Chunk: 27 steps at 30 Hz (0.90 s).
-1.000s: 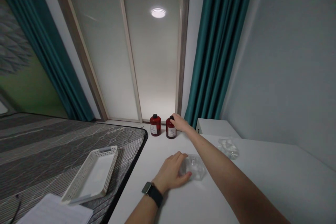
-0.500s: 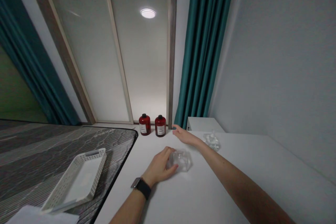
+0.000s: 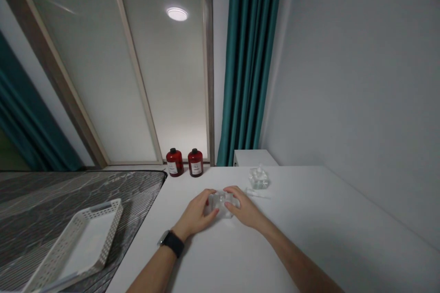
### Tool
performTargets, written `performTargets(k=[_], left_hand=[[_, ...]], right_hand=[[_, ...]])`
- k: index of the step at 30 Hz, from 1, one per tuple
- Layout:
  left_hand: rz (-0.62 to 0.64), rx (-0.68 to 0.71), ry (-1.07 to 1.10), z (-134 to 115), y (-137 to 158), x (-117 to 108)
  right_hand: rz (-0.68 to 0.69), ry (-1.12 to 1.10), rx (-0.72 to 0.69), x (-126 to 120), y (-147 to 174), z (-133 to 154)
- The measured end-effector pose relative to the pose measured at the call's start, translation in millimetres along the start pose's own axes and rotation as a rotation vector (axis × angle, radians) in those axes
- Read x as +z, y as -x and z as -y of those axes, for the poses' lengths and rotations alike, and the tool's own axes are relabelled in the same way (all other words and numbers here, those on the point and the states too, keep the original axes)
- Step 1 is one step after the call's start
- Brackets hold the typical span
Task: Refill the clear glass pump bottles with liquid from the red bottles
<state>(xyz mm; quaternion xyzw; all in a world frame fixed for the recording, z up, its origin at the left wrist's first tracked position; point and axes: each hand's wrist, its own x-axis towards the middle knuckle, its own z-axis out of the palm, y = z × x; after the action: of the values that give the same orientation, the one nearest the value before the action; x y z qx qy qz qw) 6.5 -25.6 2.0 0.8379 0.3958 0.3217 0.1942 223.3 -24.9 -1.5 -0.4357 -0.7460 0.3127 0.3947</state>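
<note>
A clear, many-sided glass-like container [image 3: 222, 202] rests on the white table between my hands. My left hand [image 3: 194, 214], with a dark watch on its wrist, is curled around its left side. From the right, my right hand [image 3: 244, 208] curls its thumb and fingers against the other side. Past my right hand lies a thin transparent piece [image 3: 257, 194], too faint to name. A second clear, faceted container [image 3: 259, 177] stands farther back to the right.
Two red bottles [image 3: 175, 163] with black caps and white labels stand at the table's far edge. A white perforated basket [image 3: 112, 233] sits on the grey patterned surface at the left. Behind the table are a white cabinet [image 3: 256, 157] and a teal curtain [image 3: 245, 64].
My right hand has come back from near the bottles to the right side of the clear container, which my left hand still holds. The view has shifted to the right.
</note>
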Motion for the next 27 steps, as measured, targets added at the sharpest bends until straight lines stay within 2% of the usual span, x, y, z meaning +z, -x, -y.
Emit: performTargets(k=[6, 11, 14, 17, 21, 24, 27], left_hand=[[0.001, 0.008, 0.001, -3, 1, 1], [-0.005, -0.014, -0.005, -3, 3, 6], [-0.013, -0.016, 0.013, -1, 4, 9], [-0.018, 0.006, 0.015, 0, 4, 10], [-0.013, -0.001, 0.017, 1, 3, 9], [-0.014, 0.004, 0.011, 1, 2, 9], [-0.015, 0.001, 0.002, -1, 1, 8]], right_hand=[[-0.087, -0.033, -0.046, 7, 10, -8], [-0.086, -0.027, -0.035, 10, 19, -14], [-0.075, 0.063, -0.065, 7, 22, -17], [-0.159, 0.252, -0.076, -4, 20, -22], [-0.267, 0.397, 0.008, -30, 16, -35], [-0.274, 0.486, 0.076, -44, 17, -43], [-0.256, 0.539, 0.139, -47, 20, -46]])
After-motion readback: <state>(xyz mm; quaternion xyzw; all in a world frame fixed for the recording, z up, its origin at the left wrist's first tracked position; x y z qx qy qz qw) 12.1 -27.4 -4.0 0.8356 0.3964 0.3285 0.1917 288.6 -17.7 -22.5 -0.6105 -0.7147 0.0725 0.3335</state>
